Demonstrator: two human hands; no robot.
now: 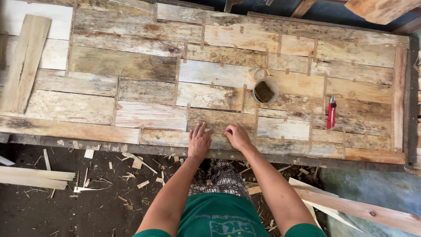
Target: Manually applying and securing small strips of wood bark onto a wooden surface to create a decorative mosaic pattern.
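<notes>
A large panel of patched reclaimed wooden boards (131, 66) lies flat in front of me. My left hand (199, 141) rests palm down, fingers spread, on the boards at the panel's near edge. Just to its right, my right hand (237, 136) presses with curled fingers on the same board strip, holding nothing that I can see. A round open tin (265, 91) with dark contents stands on the panel beyond my right hand, its lid (258, 73) beside it. A red-handled tool (331, 113) lies further right on the boards.
A loose plank (24, 61) lies at the panel's left end. Wood chips and offcuts (131, 166) litter the dark ground below the near edge. Long planks (364, 210) lie at lower right, another plank (30, 177) at lower left.
</notes>
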